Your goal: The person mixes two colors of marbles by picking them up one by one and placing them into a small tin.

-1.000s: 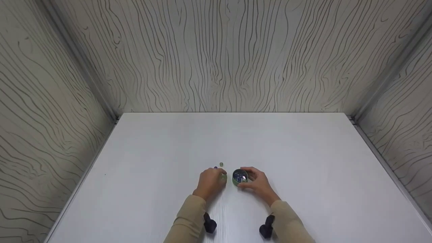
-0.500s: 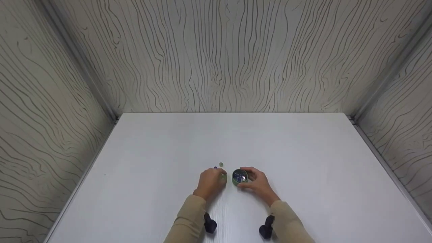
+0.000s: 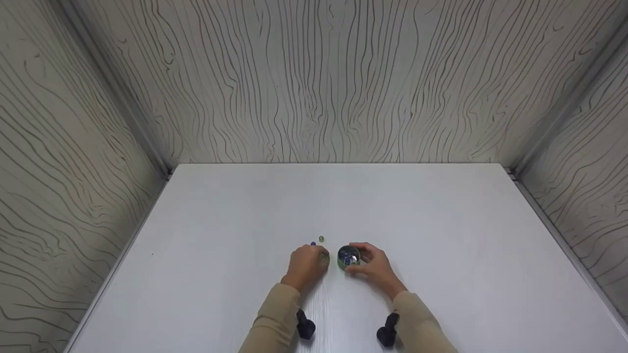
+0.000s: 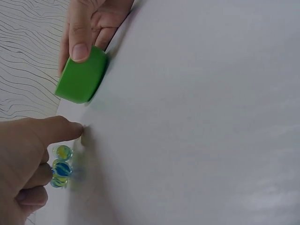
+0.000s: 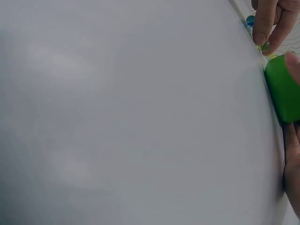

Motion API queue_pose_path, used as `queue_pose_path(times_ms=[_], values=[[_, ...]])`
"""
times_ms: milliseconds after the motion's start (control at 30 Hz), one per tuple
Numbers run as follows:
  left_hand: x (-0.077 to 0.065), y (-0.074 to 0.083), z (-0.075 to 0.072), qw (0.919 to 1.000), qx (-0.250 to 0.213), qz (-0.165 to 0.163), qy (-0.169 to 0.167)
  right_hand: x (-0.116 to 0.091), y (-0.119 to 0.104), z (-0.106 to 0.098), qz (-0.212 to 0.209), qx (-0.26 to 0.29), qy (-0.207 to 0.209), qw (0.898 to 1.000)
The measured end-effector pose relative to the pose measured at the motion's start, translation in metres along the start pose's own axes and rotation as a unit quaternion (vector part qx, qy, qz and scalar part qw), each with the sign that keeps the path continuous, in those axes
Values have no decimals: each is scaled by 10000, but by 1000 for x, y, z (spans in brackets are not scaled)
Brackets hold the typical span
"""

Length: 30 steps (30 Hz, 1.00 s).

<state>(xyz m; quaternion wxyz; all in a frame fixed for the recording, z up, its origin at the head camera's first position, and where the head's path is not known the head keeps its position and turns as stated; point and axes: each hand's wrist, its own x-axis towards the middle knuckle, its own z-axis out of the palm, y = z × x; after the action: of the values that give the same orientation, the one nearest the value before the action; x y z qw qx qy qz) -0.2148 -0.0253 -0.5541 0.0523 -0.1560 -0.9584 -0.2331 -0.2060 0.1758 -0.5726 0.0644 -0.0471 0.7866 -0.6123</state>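
We find the green bowl [image 4: 82, 77] standing on the white table [image 3: 441, 220], mouth up, close to the table's near edge as seen from the head and a little right of centre; its inside looks dark and glossy, with bright glints, and we cannot resolve what lies in it. The right hand [image 3: 375, 267] grasps the bowl from its right: thumb against the near side of the wall, fingers curved round the far side. Just left of the bowl, apart from it, we record the left hand [image 3: 305, 264] low over the table, one digit extended downward and others folded in. A pale marble [image 5: 266, 46] shows at its fingertips in the right wrist view; whether the fingers pinch it or merely stand in line with it, we cannot tell. The left wrist view gives us a cluster of marbles [image 4: 62, 168], yellow, blue and blue-green, close by the folded fingers and partly overlapped by them. From the head we see a greenish marble [image 3: 321, 239] on the table just beyond this hand. Farther out, we note beige sleeves [image 3: 274, 314] on both forearms, with black devices [image 3: 306, 327] at the cuffs, and, behind the table, a pale wall [image 3: 314, 83] patterned with dark wood-grain lines.
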Motion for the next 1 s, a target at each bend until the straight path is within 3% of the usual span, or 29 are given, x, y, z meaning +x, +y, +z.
queue_pose_path(times_ms=[400, 1000], values=[[-1, 2, 0, 9993, -68, -308, -210, 0, 2, 1, -34, -182, 100, 9998], [-4, 0, -4, 9995, -128, -250, -176, 1, 3, 1, -94, -55, -5, 9999]])
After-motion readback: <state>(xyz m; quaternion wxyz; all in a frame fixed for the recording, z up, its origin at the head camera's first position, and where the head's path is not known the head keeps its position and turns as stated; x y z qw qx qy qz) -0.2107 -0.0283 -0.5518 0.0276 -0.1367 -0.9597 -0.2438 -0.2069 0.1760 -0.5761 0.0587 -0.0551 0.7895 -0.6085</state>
